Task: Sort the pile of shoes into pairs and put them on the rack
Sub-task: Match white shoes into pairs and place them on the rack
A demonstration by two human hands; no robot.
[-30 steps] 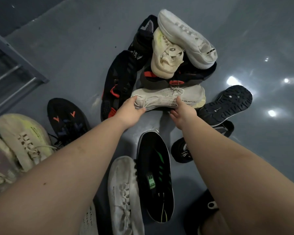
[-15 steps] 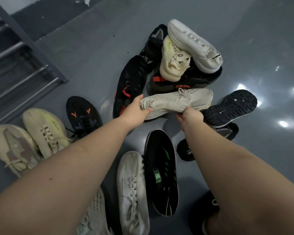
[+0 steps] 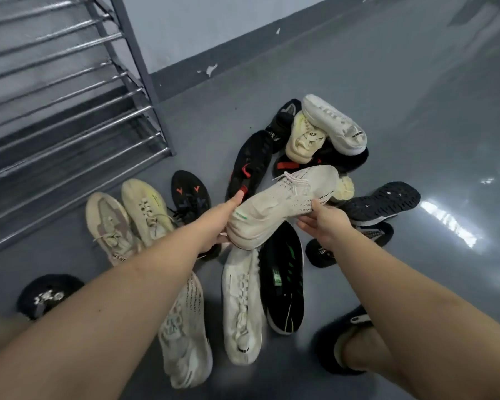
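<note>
Left hand (image 3: 218, 223) grips the white shoe's (image 3: 283, 206) heel, right hand (image 3: 324, 223) holds its side, pile (image 3: 315, 140) beyond.

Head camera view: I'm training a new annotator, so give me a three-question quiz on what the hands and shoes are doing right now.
1. True or false: both hands hold the white knit shoe above the floor.
2. Which hand grips its heel end? A) left hand B) right hand
3. Fill in: the metal rack stands to the person's ____, with no shoes visible on it.

Key: 1 true; 2 A; 3 left.
</note>
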